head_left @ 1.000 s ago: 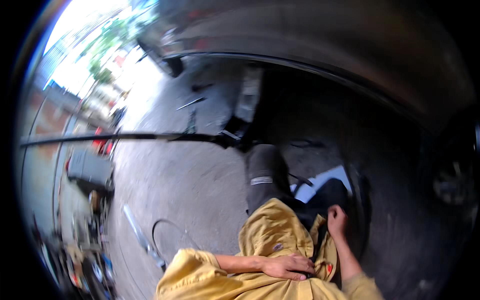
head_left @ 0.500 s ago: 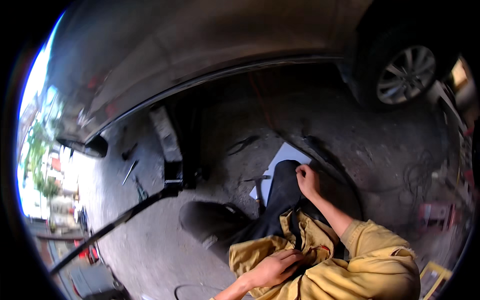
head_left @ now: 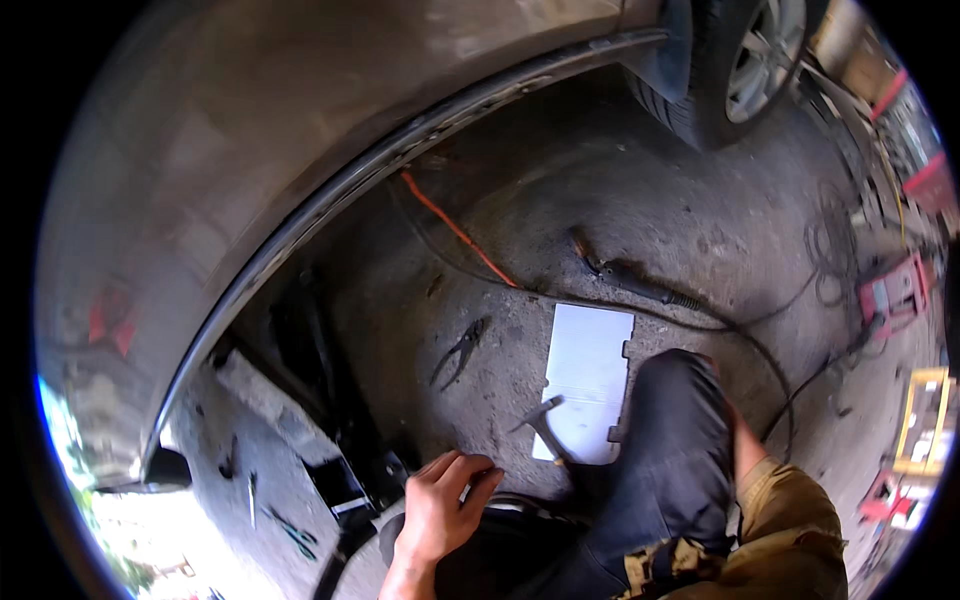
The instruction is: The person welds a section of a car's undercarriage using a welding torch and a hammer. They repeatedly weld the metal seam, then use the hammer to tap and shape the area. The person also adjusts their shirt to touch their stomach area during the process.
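My left hand (head_left: 445, 505) hovers around my left knee with its fingers loosely curled, and I see nothing in them. Most of my right hand is hidden behind my raised right knee; only the forearm (head_left: 746, 445) shows beside it. Between my legs and the car, a white notched sheet (head_left: 590, 350) lies on the floor. A hammer (head_left: 540, 418) overlaps its near left edge, head toward the car. Left of the sheet lies a pair of pliers (head_left: 461, 354) with its handles apart. Beyond the sheet rests a black welding torch (head_left: 635, 283) on its cable.
A car's sill (head_left: 400, 140) crosses above, its wheel (head_left: 745, 75) at far right. Left of my hand stands a black jack (head_left: 350, 490) beside a long pale block (head_left: 275, 400). An orange cord (head_left: 455, 228) runs under the car. A red machine (head_left: 893, 295) stands right.
My view has swung, bringing the floor and tools closer. My left hand has left my lap and moved forward beside the left knee. My right hand has slipped from atop the right knee to behind it.
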{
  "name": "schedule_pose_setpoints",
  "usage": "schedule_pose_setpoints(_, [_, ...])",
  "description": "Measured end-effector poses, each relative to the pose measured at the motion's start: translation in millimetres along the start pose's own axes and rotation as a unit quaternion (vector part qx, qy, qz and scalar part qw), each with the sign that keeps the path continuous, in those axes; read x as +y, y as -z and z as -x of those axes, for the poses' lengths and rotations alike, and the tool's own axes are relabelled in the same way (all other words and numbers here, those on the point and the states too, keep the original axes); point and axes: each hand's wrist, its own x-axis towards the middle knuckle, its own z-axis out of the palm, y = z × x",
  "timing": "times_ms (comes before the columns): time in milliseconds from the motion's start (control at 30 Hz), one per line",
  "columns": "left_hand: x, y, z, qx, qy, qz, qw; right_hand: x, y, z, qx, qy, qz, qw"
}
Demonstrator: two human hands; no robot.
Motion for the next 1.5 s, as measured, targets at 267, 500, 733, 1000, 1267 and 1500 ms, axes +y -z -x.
schedule_pose_setpoints(267, [-163,-42,-107,-0.401,-0.038,-0.207,0.892,11,3,141,-0.043,-0.146,-0.314,0.937])
schedule_pose_setpoints(500, [-83,-144,-173,-0.474,-0.074,0.004,0.878,-92,29,233,-0.366,-0.133,-0.102,0.915])
schedule_pose_setpoints(733, [-153,-171,-155,-0.692,0.019,0.033,0.72,-118,-6,259,-0.437,-0.116,-0.07,0.889])
schedule_pose_setpoints(1000, [-224,-253,-3,-0.601,0.347,0.214,0.687,-126,-46,99,-0.179,0.176,0.119,0.961])
schedule_pose_setpoints(1267, [-191,-253,13,-0.378,0.36,0.086,0.849,-178,-128,-10,-0.113,0.352,0.313,0.875])
schedule_pose_setpoints(1500, [-209,-274,45,-0.192,0.281,-0.11,0.934,-150,-87,-92,0.083,0.239,0.498,0.83])
